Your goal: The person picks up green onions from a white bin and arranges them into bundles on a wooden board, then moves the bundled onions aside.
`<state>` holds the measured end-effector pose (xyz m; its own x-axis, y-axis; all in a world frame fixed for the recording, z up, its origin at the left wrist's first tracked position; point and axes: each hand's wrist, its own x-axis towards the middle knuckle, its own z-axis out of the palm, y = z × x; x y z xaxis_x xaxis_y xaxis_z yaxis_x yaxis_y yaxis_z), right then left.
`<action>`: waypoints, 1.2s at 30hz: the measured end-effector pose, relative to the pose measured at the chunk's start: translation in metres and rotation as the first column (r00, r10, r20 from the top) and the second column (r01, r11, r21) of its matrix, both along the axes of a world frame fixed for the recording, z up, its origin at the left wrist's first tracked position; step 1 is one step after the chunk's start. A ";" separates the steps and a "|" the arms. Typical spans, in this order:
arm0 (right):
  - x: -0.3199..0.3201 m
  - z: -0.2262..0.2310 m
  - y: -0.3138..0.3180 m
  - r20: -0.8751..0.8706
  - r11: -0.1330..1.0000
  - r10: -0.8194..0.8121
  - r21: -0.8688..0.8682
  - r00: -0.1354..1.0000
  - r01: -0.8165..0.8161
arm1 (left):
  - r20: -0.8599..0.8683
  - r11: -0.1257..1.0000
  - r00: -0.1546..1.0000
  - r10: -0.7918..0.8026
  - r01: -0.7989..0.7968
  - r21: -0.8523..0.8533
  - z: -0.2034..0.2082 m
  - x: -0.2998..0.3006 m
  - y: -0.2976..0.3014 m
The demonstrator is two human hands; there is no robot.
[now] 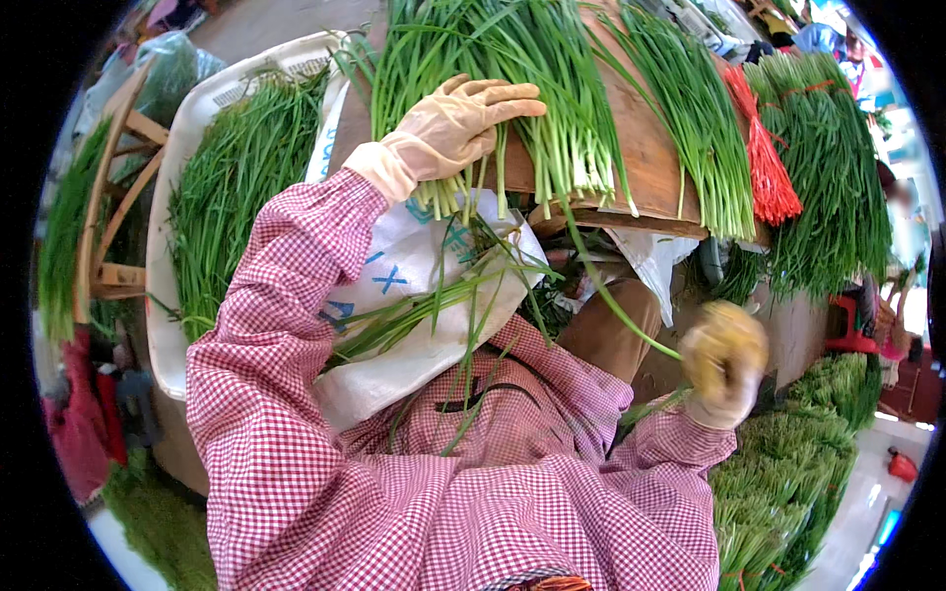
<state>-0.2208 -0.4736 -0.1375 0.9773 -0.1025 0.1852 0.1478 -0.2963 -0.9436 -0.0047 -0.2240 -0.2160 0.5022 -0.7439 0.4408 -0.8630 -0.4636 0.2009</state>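
My left hand (439,133), in a cream glove, lies flat with fingers stretched out on a heap of garlic chives (493,44). The heap covers the near part of a wooden table (645,143), pale stem ends toward me. To the right, my right hand (725,360) is closed, in a yellowed glove and smeared by motion. It grips one end of a single chive stalk (613,303), which stretches up to the heap's edge. Loose green leaves (419,313) lie on a white printed sack (370,379) over my lap.
A smaller chive bunch (690,123) lies right of the heap, beside red ties (764,163). Tied bundles (823,177) stand beyond, with more bundles (778,483) at lower right. On the left are a white crate (163,236) of chives and a wooden chair (113,187).
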 end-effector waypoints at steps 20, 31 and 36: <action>0.074 -0.055 0.025 -0.438 0.914 0.271 -0.164 0.857 -0.372 | -0.058 0.993 0.995 -0.081 0.086 0.084 0.020 -0.003 0.002; 0.041 -0.033 0.021 -0.378 0.967 0.236 0.185 0.895 -0.176 | 0.128 0.970 0.974 -0.186 0.161 0.182 0.039 -0.002 -0.055; 0.049 -0.043 0.008 -0.253 0.992 0.003 0.121 0.968 0.029 | 0.064 0.942 0.988 -0.139 0.112 0.317 0.025 0.016 -0.043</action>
